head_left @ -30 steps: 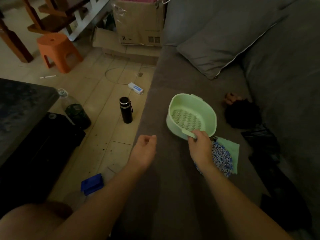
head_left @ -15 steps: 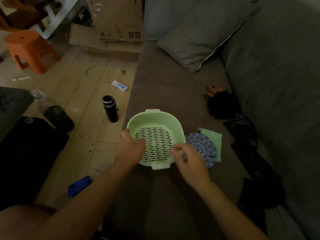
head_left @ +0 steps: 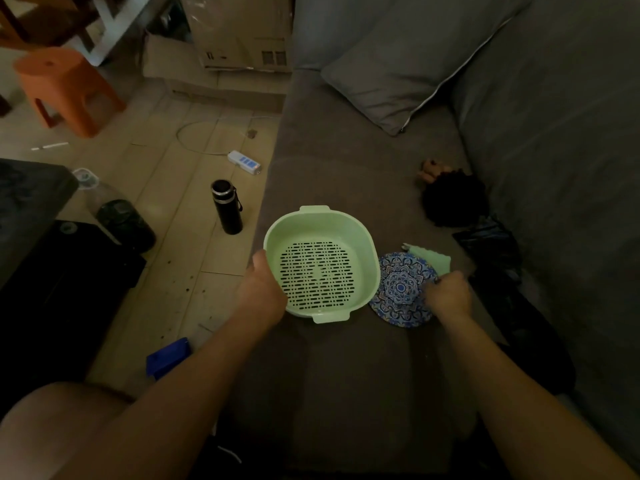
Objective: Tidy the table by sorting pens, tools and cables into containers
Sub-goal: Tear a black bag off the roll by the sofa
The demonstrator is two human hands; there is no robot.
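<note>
The pale green slotted basket (head_left: 363, 258) sits near the front edge of the grey sofa (head_left: 346, 188) seat, with nothing in it. The left hand (head_left: 261, 294) grips its left rim, thumb along the outside wall. Just right of the basket, the right hand (head_left: 448, 294) has its fingers curled round the right edge of a blue patterned disc (head_left: 398, 289), which lies partly over a green cloth (head_left: 434, 258). A dark bundle (head_left: 453, 199) lies farther back on the seat, and a black flask (head_left: 227, 211) stands on the floor to the left.
</note>
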